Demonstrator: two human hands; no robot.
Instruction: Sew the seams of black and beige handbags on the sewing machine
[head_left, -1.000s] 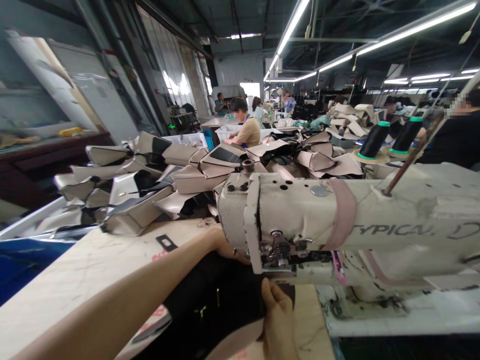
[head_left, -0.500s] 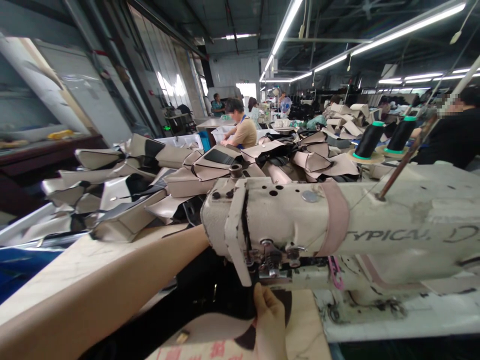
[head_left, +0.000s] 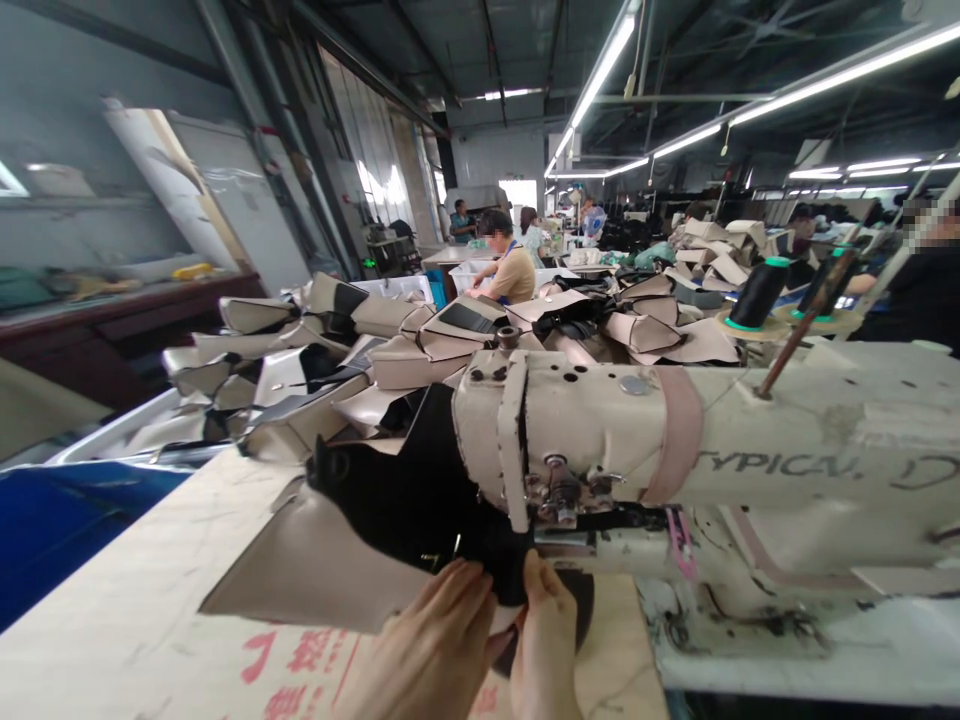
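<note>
head view: looking forward and down over a pale tabletop (head_left: 127,600), spread below and left of the fingers
left hand (head_left: 444,622): resting on the near edge of the black-and-beige piece (head_left: 420,490) with fingers stretched and held together; cannot tell whether pinching it
right hand (head_left: 547,625): pinching the right edge of the piece between thumb and bent fingers, just beside the left fingertips
black-and-beige piece: lying at both sets of fingertips, running out beyond and left of them
gold-coloured fittings (head_left: 457,546): set on the black part, just beyond the left fingertips
sewing machine (head_left: 585,420): standing just beyond the right fingertips, stretching off to their right
red printing (head_left: 300,668): marked on the tabletop, left of the left fingers
heap of beige-and-black pieces (head_left: 409,361): piled well beyond the fingers, behind the machine
thread spool (head_left: 760,293): standing well beyond the fingers, to their right
</note>
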